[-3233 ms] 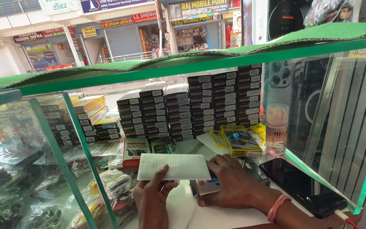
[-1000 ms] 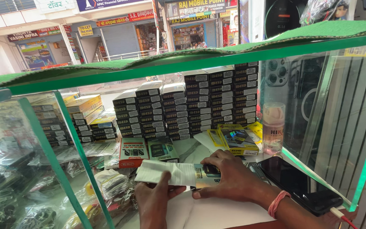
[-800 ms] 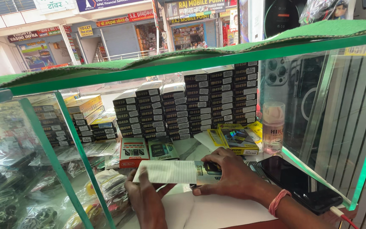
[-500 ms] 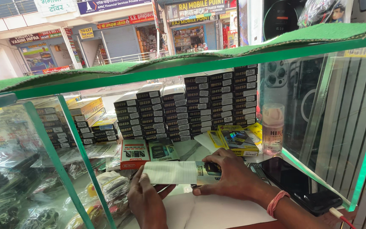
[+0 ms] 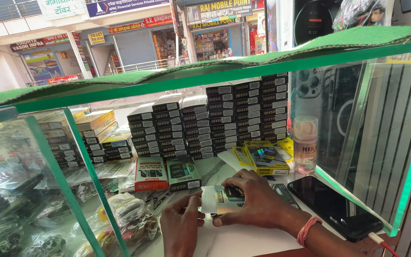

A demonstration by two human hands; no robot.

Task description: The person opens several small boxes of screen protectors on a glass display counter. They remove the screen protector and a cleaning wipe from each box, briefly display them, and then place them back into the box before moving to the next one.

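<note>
My right hand [image 5: 255, 200] lies over a small flat packet [image 5: 217, 199] with a pale, shiny front and a dark picture, gripping its right part. My left hand [image 5: 181, 227] pinches the packet's left edge between thumb and fingers. Both hands are low in the middle of the head view, above a white sheet [image 5: 243, 240] on the counter. A red cord is around my right wrist.
Stacks of small dark boxes [image 5: 215, 119] fill the glass showcase behind the hands. A red box [image 5: 151, 173] and a green box [image 5: 182, 173] lie nearby. Yellow packs [image 5: 265, 158], a small bottle [image 5: 305, 144] and a black phone [image 5: 335, 207] sit at the right. Green-edged glass panels [image 5: 79, 185] stand at left and right.
The long white packet held flat in front of me has come lower and now shows as a shorter piece under my right hand. My left hand has shifted to its left edge.
</note>
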